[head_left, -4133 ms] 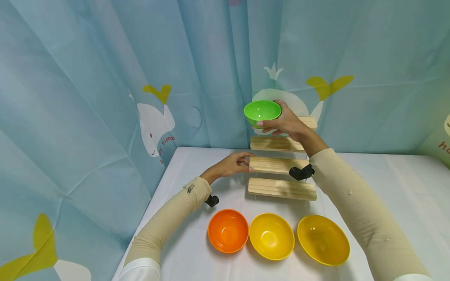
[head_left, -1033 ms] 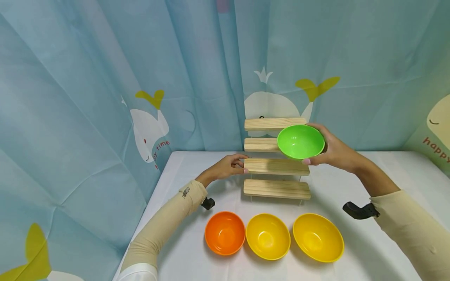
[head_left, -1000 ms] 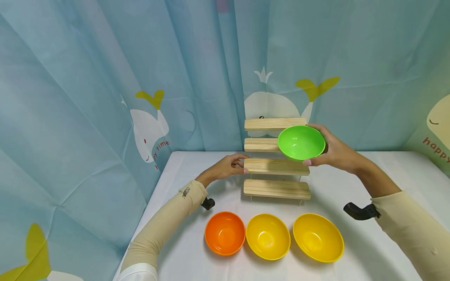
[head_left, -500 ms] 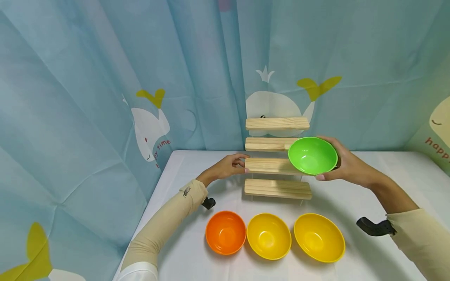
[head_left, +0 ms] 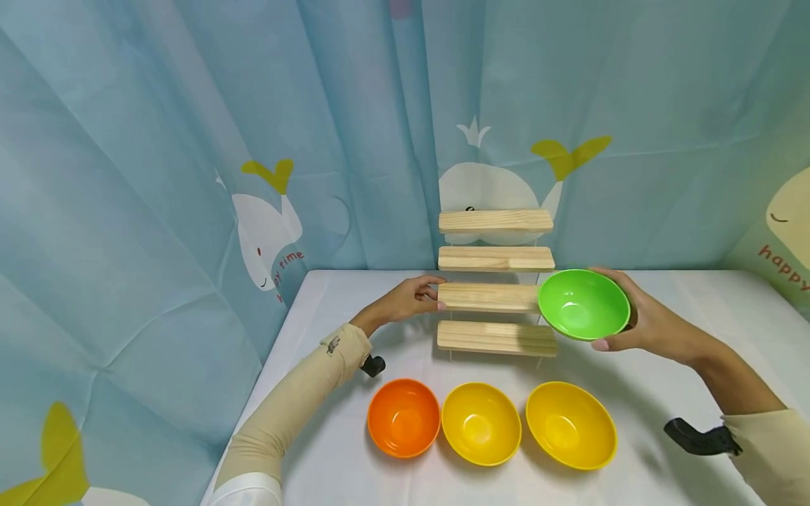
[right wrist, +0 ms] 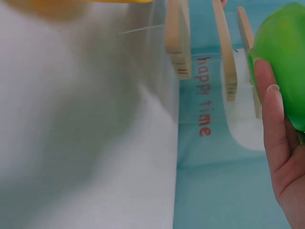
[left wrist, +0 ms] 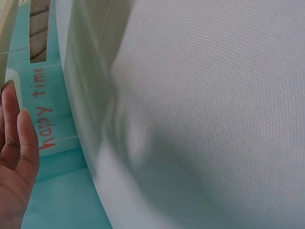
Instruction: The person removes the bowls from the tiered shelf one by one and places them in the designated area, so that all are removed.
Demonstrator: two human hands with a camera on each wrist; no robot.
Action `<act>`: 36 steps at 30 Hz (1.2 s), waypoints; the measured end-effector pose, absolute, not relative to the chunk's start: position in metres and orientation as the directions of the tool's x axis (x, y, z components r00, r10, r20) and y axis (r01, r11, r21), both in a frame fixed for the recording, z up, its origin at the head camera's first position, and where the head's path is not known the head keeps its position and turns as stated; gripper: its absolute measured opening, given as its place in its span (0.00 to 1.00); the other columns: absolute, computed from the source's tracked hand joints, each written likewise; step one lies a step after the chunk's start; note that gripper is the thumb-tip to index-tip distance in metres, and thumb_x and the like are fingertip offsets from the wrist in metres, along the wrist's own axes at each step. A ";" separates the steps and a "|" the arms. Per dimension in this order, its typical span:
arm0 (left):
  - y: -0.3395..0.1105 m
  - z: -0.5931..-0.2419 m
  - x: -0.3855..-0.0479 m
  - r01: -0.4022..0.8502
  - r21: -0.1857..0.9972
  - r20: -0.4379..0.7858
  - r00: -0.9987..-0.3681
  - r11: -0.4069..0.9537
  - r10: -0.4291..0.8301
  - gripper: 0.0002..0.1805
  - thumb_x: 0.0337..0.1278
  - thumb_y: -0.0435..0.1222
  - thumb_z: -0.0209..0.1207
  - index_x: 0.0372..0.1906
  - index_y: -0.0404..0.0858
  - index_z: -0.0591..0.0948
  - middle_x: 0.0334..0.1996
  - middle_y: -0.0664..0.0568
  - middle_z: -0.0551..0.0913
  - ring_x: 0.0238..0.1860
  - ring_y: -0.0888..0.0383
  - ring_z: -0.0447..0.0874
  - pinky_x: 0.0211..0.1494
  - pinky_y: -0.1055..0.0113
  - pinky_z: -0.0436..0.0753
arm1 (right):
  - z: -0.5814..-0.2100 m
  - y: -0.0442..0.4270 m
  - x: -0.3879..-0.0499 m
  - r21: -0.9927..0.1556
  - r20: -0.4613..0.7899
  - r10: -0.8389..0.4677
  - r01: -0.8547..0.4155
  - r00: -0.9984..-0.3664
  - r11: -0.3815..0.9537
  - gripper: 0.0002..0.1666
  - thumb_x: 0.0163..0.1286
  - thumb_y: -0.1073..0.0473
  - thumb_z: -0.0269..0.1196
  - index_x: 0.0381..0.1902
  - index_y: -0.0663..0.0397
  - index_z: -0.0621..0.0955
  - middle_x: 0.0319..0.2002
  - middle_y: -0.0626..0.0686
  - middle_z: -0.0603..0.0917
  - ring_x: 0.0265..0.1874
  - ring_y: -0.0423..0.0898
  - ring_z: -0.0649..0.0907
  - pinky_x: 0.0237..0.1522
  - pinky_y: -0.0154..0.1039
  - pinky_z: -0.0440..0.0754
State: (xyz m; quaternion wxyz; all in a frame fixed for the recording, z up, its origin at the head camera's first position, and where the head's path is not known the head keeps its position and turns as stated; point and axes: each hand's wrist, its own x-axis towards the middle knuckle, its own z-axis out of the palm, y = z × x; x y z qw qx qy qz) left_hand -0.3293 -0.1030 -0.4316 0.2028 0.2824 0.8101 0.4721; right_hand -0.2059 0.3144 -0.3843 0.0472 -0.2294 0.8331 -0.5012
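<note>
My right hand (head_left: 661,327) holds a green bowl (head_left: 583,303) by its right side, thumb at the near edge. The bowl is in the air, tilted toward the head camera, beside the right end of a tiered wooden display stand (head_left: 496,338). In the right wrist view the fingers (right wrist: 274,119) lie along the green bowl (right wrist: 286,57). My left hand (head_left: 405,299) grips the left end of the stand's second board from the bottom. Only part of the left hand (left wrist: 19,157) shows at the edge of the left wrist view.
On the white table (head_left: 342,464) an orange bowl (head_left: 403,418), a yellow bowl (head_left: 481,424) and a larger deep-yellow bowl (head_left: 571,426) stand in a row before the stand. A blue whale-print curtain (head_left: 373,140) hangs behind and to the left.
My right hand has carried the green bowl from above the top board down and to the right, off the stand. My left hand keeps its place on the stand.
</note>
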 end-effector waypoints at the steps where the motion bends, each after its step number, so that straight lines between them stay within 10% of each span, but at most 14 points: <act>1: -0.103 -0.431 -0.329 0.267 0.880 -0.060 -0.757 0.392 0.650 0.32 0.66 0.41 0.64 0.73 0.46 0.69 0.50 0.45 0.83 0.48 0.55 0.84 0.53 0.64 0.82 | -0.385 0.316 -0.204 -0.855 0.149 -0.428 -0.334 -0.891 0.397 0.63 0.52 0.76 0.71 0.78 0.44 0.52 0.59 0.43 0.67 0.49 0.37 0.77 0.38 0.39 0.88; 36: -0.102 -0.432 -0.329 0.278 0.882 -0.045 -0.754 0.380 0.656 0.33 0.66 0.41 0.64 0.73 0.45 0.69 0.49 0.44 0.83 0.47 0.55 0.83 0.52 0.65 0.81 | -0.429 0.372 -0.142 -0.860 0.086 -0.445 -0.292 -0.892 0.419 0.60 0.57 0.75 0.66 0.80 0.45 0.49 0.61 0.37 0.69 0.49 0.38 0.79 0.38 0.36 0.86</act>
